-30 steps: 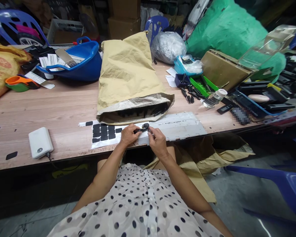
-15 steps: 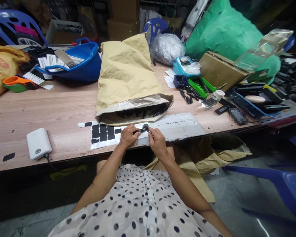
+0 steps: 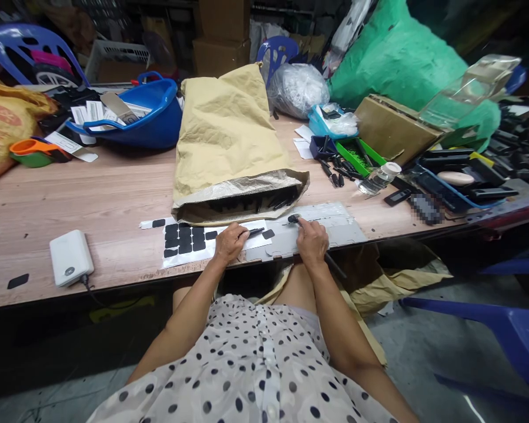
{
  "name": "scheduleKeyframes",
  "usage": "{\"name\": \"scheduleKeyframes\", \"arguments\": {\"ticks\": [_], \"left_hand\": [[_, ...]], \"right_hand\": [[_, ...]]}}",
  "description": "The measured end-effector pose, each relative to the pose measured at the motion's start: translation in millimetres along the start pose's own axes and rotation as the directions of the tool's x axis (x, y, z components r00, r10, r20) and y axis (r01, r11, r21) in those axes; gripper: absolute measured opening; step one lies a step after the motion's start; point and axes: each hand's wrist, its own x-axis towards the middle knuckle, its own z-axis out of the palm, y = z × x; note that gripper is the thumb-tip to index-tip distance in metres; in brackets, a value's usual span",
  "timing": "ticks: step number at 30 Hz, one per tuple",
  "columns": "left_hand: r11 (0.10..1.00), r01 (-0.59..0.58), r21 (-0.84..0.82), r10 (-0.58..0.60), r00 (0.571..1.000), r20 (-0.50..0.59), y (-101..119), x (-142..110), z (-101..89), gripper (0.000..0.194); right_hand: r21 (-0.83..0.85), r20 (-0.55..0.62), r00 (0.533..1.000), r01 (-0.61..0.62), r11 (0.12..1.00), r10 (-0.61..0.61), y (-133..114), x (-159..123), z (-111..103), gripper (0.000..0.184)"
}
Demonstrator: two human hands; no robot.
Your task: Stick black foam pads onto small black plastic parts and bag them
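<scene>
My left hand (image 3: 230, 242) is closed around a slim black piece (image 3: 255, 231), whose tip points right over a white sheet. On that sheet (image 3: 218, 247), dark rounded stickers (image 3: 184, 239) sit in rows left of the hand, and a single dark patch (image 3: 268, 234) lies right of it. Closed as well, my right hand (image 3: 312, 239) grips a black rod with a rounded head (image 3: 293, 219); its far end slants down past the table edge. Both hands are above a flat grey board (image 3: 339, 226) at the front of the table.
An open paper sack (image 3: 229, 129) with dark pieces inside lies behind my hands. A white power bank (image 3: 71, 257) with a cable is at left, near a blue basin (image 3: 154, 120). To the right are a green tray (image 3: 361, 155), a clear jar (image 3: 379, 178) and a cardboard box (image 3: 397, 129).
My right hand has moved right, away from my left, carrying the round-headed black rod. The slim black piece in my left hand and the dark patch beside it now show.
</scene>
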Motion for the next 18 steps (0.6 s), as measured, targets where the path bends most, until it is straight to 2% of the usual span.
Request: {"name": "scheduleKeyframes", "arguments": {"ticks": [7, 10, 14, 16, 18], "left_hand": [[0.998, -0.047, -0.038, 0.047, 0.999, -0.004, 1, -4, -8.3, 0.022], [0.985, -0.135, -0.103, 0.138, 0.990, 0.023, 8, -29, -13.8, 0.025], [0.968, -0.202, -0.151, 0.231, 0.952, 0.201, 13, -80, -7.3, 0.028], [0.988, -0.143, -0.060, 0.155, 0.937, 0.313, 12, -99, 1.3, 0.029], [0.993, -0.011, 0.120, -0.038, 0.913, 0.406, 9, -109, 9.8, 0.030]], "right_hand": [[-0.100, -0.035, 0.999, -0.014, 0.995, 0.010, -3, -2, 14, 0.035], [-0.121, -0.039, 0.999, -0.018, 0.993, 0.013, -6, -3, 14, 0.034], [-0.139, -0.053, 0.999, -0.018, 0.990, 0.010, -5, -3, 15, 0.034], [-0.142, -0.057, 0.998, -0.012, 0.990, 0.003, -4, -4, 16, 0.033], [-0.147, -0.062, 0.998, -0.007, 0.989, -0.002, -4, -4, 17, 0.033]]}}
